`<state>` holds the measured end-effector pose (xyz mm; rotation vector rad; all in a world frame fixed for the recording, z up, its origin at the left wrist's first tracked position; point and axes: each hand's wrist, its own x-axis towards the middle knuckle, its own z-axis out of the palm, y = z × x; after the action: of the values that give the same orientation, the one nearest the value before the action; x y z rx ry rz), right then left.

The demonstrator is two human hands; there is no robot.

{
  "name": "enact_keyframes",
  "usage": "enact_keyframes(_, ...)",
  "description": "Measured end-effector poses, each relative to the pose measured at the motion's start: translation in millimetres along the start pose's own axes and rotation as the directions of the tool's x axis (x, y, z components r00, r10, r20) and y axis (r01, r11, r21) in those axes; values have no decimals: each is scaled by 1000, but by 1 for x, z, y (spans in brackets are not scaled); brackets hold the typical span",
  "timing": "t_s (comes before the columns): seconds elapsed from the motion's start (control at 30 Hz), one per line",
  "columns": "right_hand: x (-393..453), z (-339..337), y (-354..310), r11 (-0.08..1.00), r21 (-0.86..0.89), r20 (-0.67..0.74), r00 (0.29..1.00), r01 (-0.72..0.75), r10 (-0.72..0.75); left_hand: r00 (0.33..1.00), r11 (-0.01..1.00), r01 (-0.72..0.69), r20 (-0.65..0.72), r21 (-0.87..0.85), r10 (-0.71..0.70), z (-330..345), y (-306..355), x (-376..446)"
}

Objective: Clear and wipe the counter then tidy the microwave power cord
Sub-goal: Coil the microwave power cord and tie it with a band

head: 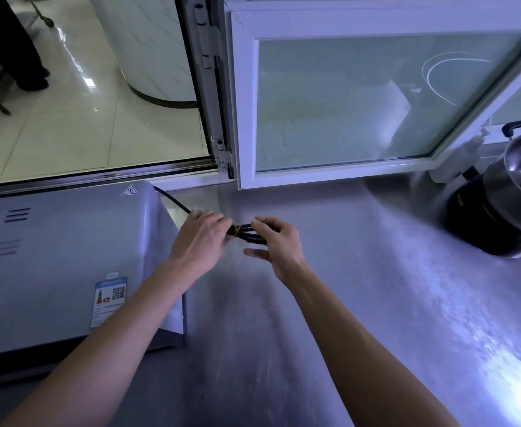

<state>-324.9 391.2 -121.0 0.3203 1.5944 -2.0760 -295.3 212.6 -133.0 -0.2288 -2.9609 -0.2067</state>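
Note:
The microwave [59, 260] stands at the left on the steel counter [360, 303]. Its black power cord [173, 200] runs from behind the top right corner down to a folded bundle [245, 231] held above the counter. A thin yellowish band wraps the bundle. My left hand [200, 241] grips the bundle's left end. My right hand [276, 241] pinches the right end with its fingertips, thumb spread below. The plug is hidden.
An open white-framed window pane [360, 100] stands along the counter's back edge. A steel pot on a black cooker [511, 192] sits at the far right, with a white bottle [456, 161] behind it. A person's legs [15, 41] show on the tiled floor outside.

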Motion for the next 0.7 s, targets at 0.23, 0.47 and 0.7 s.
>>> enact_keyframes(0.23,13,-8,8,971,-199,-6,991,129,-133,997,996,80,7,-44,-80,9,4,8)
enact_keyframes(0.47,41,-22,8,944,-280,-28,981,175,-191,998,996,-61,8,-60,61,14,-6,11)
enact_keyframes(0.7,66,-25,12,924,-321,-5,975,208,-221,999,995,17,51,-100,-11,24,-15,27)
